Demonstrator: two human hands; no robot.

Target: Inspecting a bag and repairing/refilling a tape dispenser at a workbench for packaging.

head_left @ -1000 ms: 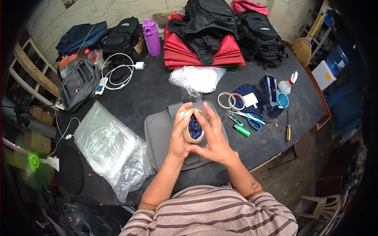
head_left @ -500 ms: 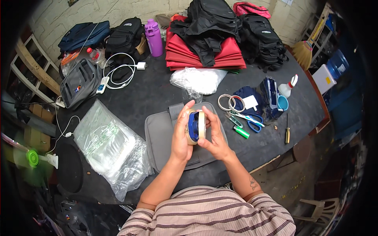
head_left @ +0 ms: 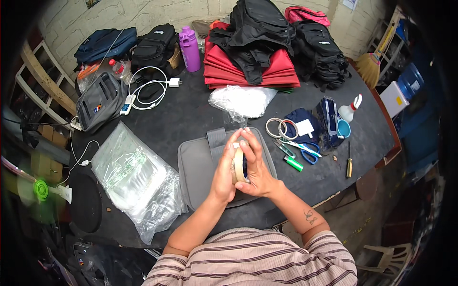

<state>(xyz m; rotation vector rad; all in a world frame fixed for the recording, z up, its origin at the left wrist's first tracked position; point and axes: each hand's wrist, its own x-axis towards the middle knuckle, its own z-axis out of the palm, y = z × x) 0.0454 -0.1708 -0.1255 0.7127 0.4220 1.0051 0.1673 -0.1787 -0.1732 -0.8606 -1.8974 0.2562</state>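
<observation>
My left hand [head_left: 223, 174] and my right hand [head_left: 257, 172] are raised in front of me, palms facing each other. Pressed between them is a cream tape roll [head_left: 239, 166], turned nearly edge-on, with dark blue showing in its middle. Fingers of both hands meet above the roll and cover much of it. Directly below lies a flat grey bag [head_left: 193, 167] with a grey strap [head_left: 216, 138] at its top edge. Right of the bag are blue-handled scissors [head_left: 310, 151], small green snips [head_left: 285, 149] and a green lighter [head_left: 293, 163].
Clear plastic bags [head_left: 138, 178] lie at left, near a grey backpack [head_left: 101, 100] and white cable [head_left: 164, 90]. Behind are a purple bottle [head_left: 189, 50], red folded fabric [head_left: 217, 71] and black backpacks [head_left: 319, 52]. A screwdriver [head_left: 349, 164] and spray bottle [head_left: 349, 110] sit at right.
The tape roll has turned so its blue middle is mostly hidden. My hands have closed in around it, with the fingertips now together. The whole view has shifted slightly.
</observation>
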